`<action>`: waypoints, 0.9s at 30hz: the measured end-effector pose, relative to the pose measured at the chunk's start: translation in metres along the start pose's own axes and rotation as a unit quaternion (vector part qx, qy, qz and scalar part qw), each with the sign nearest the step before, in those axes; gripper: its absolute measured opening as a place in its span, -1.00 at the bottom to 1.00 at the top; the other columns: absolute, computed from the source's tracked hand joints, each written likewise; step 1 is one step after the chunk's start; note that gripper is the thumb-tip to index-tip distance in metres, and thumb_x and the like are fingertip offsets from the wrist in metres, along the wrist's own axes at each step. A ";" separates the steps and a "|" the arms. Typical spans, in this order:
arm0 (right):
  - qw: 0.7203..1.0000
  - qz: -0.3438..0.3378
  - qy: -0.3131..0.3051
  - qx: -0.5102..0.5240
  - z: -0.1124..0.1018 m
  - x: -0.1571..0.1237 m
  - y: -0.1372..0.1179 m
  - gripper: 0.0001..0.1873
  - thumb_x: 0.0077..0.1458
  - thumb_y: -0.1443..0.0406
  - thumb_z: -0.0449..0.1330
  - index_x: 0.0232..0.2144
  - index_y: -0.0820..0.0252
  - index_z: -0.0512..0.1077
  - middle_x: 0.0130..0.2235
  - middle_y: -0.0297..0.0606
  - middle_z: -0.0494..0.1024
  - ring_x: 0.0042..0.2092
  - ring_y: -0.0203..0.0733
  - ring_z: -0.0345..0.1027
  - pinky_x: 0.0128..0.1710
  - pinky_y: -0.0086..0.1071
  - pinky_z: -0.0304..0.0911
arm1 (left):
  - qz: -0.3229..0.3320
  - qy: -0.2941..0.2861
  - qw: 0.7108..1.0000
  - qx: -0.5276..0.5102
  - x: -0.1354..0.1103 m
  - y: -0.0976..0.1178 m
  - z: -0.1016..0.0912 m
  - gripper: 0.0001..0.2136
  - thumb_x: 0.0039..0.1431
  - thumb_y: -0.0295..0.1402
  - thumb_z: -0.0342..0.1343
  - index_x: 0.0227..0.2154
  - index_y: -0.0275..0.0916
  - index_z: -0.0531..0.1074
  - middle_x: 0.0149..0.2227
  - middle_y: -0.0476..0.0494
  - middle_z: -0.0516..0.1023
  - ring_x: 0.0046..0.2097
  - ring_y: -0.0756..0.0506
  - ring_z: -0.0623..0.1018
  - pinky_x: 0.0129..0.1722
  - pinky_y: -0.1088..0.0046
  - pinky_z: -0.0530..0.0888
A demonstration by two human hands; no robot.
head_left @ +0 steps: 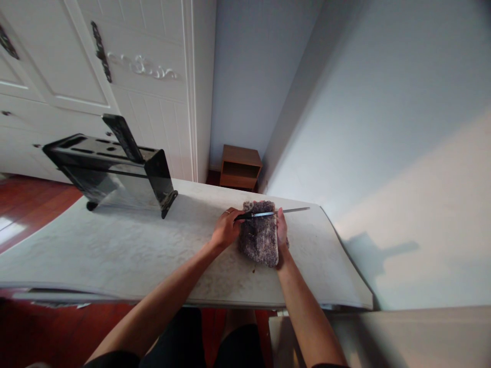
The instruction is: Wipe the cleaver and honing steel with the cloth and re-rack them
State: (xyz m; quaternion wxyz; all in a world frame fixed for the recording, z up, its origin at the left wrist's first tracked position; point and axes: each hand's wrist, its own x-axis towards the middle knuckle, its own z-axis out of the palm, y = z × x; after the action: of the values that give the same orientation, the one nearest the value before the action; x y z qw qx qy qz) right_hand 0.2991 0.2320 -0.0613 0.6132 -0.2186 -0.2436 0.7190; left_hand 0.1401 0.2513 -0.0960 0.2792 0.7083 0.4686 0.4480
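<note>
My left hand (pixel 226 228) is closed round the dark handle of a thin knife (pixel 286 210), whose blade lies across the top of a fuzzy purple-grey cloth (pixel 260 236) and sticks out to the right. My right hand (pixel 283 232) holds the cloth's right edge, its fingers curled against the fabric. The cloth rests on a white table (pixel 126 250) between both hands. A black knife block (pixel 111 171) stands at the table's back left, with one black handle (pixel 123 131) poking up from its slots.
A small brown wooden nightstand (pixel 240 167) sits on the floor behind the table by the wall. White cabinet doors (pixel 95 61) fill the back left. A blue-grey wall runs along the table's right side. Red wooden floor shows at left.
</note>
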 end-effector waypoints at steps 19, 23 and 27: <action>0.997 0.072 0.040 0.015 -0.004 -0.005 -0.005 -0.27 0.22 -0.17 -0.15 -0.02 0.28 0.45 -0.25 -0.12 0.58 -0.14 -0.06 0.47 -0.01 -0.11 0.34 | -0.212 0.007 0.951 -0.226 0.010 0.002 0.004 -0.72 0.03 -0.23 0.12 -0.27 -0.30 0.54 -0.42 -0.03 0.51 -0.38 0.06 0.40 -0.32 0.59 0.33; 0.993 0.087 0.084 -0.004 0.000 -0.009 -0.007 -0.22 0.14 -0.26 -0.13 -0.17 0.27 0.51 -0.29 -0.11 0.58 -0.15 -0.03 0.48 -0.03 -0.12 0.35 | -0.235 0.008 0.931 -0.279 0.009 0.003 0.005 -0.63 -0.05 -0.06 0.11 -0.37 -0.31 0.49 -0.51 0.00 0.40 -0.49 0.09 0.30 -0.51 0.62 0.22; 0.993 0.094 0.067 -0.007 -0.007 -0.007 -0.004 -0.30 0.10 -0.21 -0.08 -0.24 0.24 0.51 -0.35 -0.16 0.57 -0.17 -0.06 0.49 -0.05 -0.12 0.36 | -0.261 0.000 0.904 -0.340 0.008 0.007 0.007 -0.49 -0.19 0.13 0.15 -0.44 -0.28 0.40 -0.46 -0.02 0.40 -0.48 0.08 0.33 -0.59 0.63 0.25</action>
State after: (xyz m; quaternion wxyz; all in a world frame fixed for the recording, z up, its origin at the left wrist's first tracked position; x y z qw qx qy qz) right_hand 0.3079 0.2264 -0.0640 0.5565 -0.2920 -0.1855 0.7554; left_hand 0.1505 0.2565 -0.0906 0.6098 0.4226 0.4565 0.4911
